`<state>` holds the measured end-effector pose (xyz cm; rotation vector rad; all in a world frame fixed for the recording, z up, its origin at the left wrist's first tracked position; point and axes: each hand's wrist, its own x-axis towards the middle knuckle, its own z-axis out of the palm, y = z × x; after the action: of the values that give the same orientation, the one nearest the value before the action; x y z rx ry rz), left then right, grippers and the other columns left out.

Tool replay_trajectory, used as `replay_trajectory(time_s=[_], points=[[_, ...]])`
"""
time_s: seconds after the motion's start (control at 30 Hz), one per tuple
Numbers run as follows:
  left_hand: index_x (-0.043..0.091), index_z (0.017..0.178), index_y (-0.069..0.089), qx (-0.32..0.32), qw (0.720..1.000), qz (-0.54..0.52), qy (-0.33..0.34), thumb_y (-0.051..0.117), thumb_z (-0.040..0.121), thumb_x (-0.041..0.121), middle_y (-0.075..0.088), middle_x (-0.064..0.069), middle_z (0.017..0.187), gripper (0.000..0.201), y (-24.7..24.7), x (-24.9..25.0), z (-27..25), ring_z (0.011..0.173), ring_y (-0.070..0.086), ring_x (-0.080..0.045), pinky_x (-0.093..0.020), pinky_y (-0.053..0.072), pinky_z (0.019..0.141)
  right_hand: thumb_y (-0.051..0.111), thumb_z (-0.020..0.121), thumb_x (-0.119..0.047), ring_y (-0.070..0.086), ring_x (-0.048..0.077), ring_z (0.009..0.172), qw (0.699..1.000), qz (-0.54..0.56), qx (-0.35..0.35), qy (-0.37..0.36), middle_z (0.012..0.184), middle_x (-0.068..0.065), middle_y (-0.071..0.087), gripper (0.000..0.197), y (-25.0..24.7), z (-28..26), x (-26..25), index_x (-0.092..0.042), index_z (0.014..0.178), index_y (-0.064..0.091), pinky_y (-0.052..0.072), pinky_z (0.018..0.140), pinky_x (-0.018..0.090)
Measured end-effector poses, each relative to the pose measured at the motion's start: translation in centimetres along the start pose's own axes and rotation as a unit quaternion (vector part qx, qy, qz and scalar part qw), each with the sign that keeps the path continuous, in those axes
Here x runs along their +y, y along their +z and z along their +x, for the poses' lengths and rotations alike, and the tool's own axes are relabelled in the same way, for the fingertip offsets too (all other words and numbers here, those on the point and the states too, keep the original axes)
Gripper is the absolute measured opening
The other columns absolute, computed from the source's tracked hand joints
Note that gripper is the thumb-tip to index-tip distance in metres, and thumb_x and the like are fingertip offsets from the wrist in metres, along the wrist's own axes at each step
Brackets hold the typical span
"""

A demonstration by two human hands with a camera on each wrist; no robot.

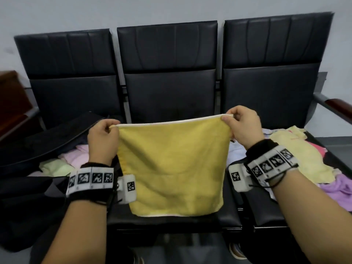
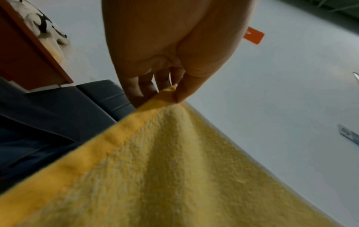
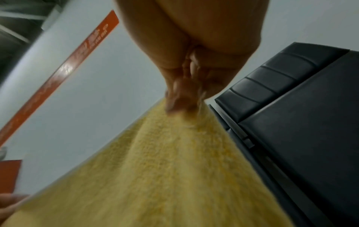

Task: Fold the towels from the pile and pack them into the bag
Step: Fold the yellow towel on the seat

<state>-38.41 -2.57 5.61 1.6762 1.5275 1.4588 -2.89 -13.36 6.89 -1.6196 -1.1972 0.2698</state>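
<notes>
Pinching the two top corners of a yellow towel (image 1: 172, 164), the left hand (image 1: 102, 140) and right hand (image 1: 242, 127) hold it stretched between them, thumb against curled fingers at each corner, as both wrist views show close up. The towel hangs flat above the middle seat (image 1: 167, 100) of a row of three black padded chairs, its lower edge near the seat's front. Both wrists wear black bands with white coded markers. On the left seat lies an open black bag (image 1: 47, 141), with pale pink and green folded towels (image 1: 62, 159) showing just beside the left hand. On the right seat sits the pile (image 1: 297, 159) of loose towels in pale yellow, pink and purple, just beyond the right wrist. A metal armrest with a brown wooden top (image 1: 337, 104) ends the row at the right; brown wooden furniture (image 1: 11, 103) stands at the far left. Behind the chairs rises a plain pale wall (image 1: 171, 10), carrying orange signs in the wrist views.
</notes>
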Motion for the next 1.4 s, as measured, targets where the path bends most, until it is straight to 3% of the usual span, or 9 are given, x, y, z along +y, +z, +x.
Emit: replay_trajectory(time_s=[0.1, 0.23, 0.37, 0.5, 0.63, 0.87, 1.0, 1.1, 1.4], points=[[0.018, 0.098, 0.071, -0.001, 0.999, -0.029, 0.017, 0.057, 0.091, 0.01, 0.071, -0.006, 0.092, 0.017, 0.5, 0.5, 1.7, 0.089, 0.068, -0.032, -0.044, 0.056, 0.08, 0.064, 0.091, -0.013, 0.073, 0.019, 0.071, 0.996, 0.089, 0.008, -0.004, 0.082, 0.01, 0.072, 0.012, 0.7, 1.4, -0.7, -0.018, 0.081, 0.062, 0.058, 0.063, 0.033], [0.031, 0.094, 0.067, 0.032, 0.991, -0.064, 0.111, 0.056, 0.091, 0.01, 0.068, 0.007, 0.092, 0.024, -0.8, 1.7, 2.8, 0.086, 0.064, -0.011, -0.035, 0.055, 0.08, 0.063, 0.091, -0.017, 0.07, 0.015, 0.087, 0.984, 0.132, 0.068, -0.1, 0.091, -0.003, 0.074, 0.016, -0.5, 1.8, -1.9, -0.031, 0.084, 0.066, 0.058, 0.08, 0.033], [0.037, 0.09, 0.064, 0.034, 0.984, -0.096, 0.146, 0.054, 0.087, 0.011, 0.065, 0.017, 0.09, 0.028, -1.8, 0.5, 0.8, 0.089, 0.062, -0.004, -0.025, 0.051, 0.08, 0.062, 0.092, -0.018, 0.069, 0.017, 0.088, 0.979, 0.157, 0.056, -0.119, 0.094, -0.002, 0.074, 0.016, -1.2, -1.1, -0.9, -0.033, 0.085, 0.065, 0.055, 0.077, 0.03], [0.029, 0.083, 0.066, -0.017, 0.991, -0.108, 0.076, 0.058, 0.079, 0.009, 0.067, 0.017, 0.082, 0.022, -1.4, -3.8, -2.6, 0.083, 0.059, -0.004, -0.023, 0.048, 0.078, 0.063, 0.093, -0.016, 0.055, 0.002, 0.072, 0.991, 0.11, 0.007, -0.077, 0.076, -0.013, 0.062, 0.017, -0.5, -5.3, 3.5, -0.028, 0.082, 0.061, 0.043, 0.066, 0.013], [0.02, 0.067, 0.065, -0.095, 0.991, -0.085, -0.037, 0.054, 0.064, 0.01, 0.062, 0.007, 0.066, 0.015, -0.6, -7.8, -6.0, 0.061, 0.051, 0.004, -0.014, 0.04, 0.059, 0.062, 0.093, -0.004, 0.049, 0.0, 0.064, 0.992, 0.105, -0.055, 0.029, 0.069, -0.009, 0.057, 0.023, 1.1, -8.6, 8.5, -0.022, 0.078, 0.06, 0.04, 0.062, 0.018], [0.019, 0.059, 0.066, -0.234, 0.958, 0.001, -0.168, 0.056, 0.065, 0.017, 0.058, 0.009, 0.053, 0.012, -0.1, -12.4, -9.6, 0.056, 0.048, -0.008, -0.029, 0.036, 0.058, 0.068, 0.09, -0.011, 0.045, -0.005, 0.055, 0.985, 0.095, -0.091, 0.115, 0.059, -0.011, 0.056, 0.016, 2.1, -11.8, 12.4, -0.013, 0.077, 0.06, 0.035, 0.054, 0.012], [0.015, 0.068, 0.067, -0.245, 0.95, -0.012, -0.194, 0.055, 0.061, 0.017, 0.059, 0.004, 0.06, 0.015, 0.6, -12.9, -9.9, 0.06, 0.049, -0.014, -0.028, 0.035, 0.058, 0.068, 0.09, -0.014, 0.046, -0.006, 0.053, 0.985, 0.073, -0.084, 0.133, 0.061, -0.006, 0.056, 0.015, 2.4, -12.2, 13.4, -0.01, 0.078, 0.061, 0.036, 0.051, 0.01], [0.014, 0.084, 0.067, -0.235, 0.951, -0.022, -0.201, 0.06, 0.078, 0.003, 0.059, -0.003, 0.07, 0.014, 1.7, -13.5, -9.7, 0.062, 0.051, -0.015, -0.028, 0.039, 0.058, 0.067, 0.091, -0.014, 0.05, -0.006, 0.053, 0.984, 0.057, -0.063, 0.156, 0.065, -0.005, 0.06, 0.013, 2.7, -12.0, 14.3, -0.013, 0.079, 0.062, 0.038, 0.051, 0.009], [0.023, 0.095, 0.064, -0.182, 0.967, 0.037, -0.172, 0.059, 0.094, 0.008, 0.067, 0.0, 0.093, 0.015, 6.5, -15.5, -8.0, 0.089, 0.065, -0.023, -0.041, 0.054, 0.085, 0.061, 0.091, -0.01, 0.054, 0.009, 0.061, 0.982, 0.009, -0.031, 0.186, 0.07, -0.003, 0.06, 0.015, 5.1, -8.5, 17.6, -0.026, 0.09, 0.061, 0.042, 0.063, 0.027]])
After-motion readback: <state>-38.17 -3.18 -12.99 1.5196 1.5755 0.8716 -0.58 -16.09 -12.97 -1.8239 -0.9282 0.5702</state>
